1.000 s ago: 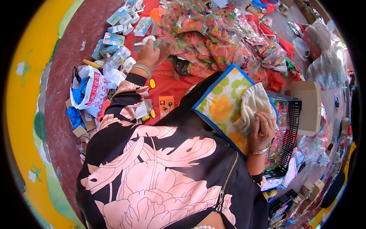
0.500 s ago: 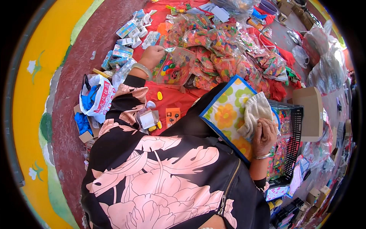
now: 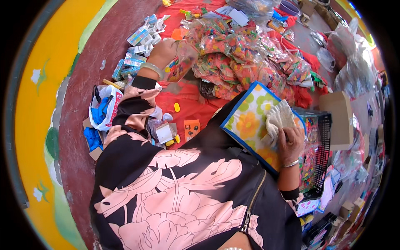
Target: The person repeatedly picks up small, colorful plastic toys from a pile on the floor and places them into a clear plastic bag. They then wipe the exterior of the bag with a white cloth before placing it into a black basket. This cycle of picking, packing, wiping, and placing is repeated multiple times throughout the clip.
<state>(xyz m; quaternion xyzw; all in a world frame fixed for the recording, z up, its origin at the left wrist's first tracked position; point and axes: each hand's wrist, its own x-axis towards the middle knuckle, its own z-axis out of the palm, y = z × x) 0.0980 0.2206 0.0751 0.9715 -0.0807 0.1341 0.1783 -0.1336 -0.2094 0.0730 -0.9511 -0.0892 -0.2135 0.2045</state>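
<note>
My left hand (image 3: 164,53) is closed on a clear plastic packet (image 3: 181,62) with colourful pieces inside, held up beside a large heap of similar packets (image 3: 241,58). The packet is blurred, and part of it is hidden behind the hand. On the right, my right hand (image 3: 291,143) has its fingers curled on the edge of a beige cloth (image 3: 278,121). Under that cloth lies a flowered, blue-edged mat (image 3: 246,121), partly over my lap. A black plastic crate (image 3: 321,154) with more colourful packets stands just right of the right hand.
White and blue small packages (image 3: 141,37) lie left of the heap. A white bag with blue contents (image 3: 104,108) sits at the left. On the red cloth (image 3: 185,104) are an orange card (image 3: 191,129) and a small white box (image 3: 166,132). A cardboard box (image 3: 335,121) stands behind the crate.
My left hand has moved slightly up and away, and the packet has swung leftward, closer to the hand. My right hand stays on the beige cloth, its fingers shifted a little.
</note>
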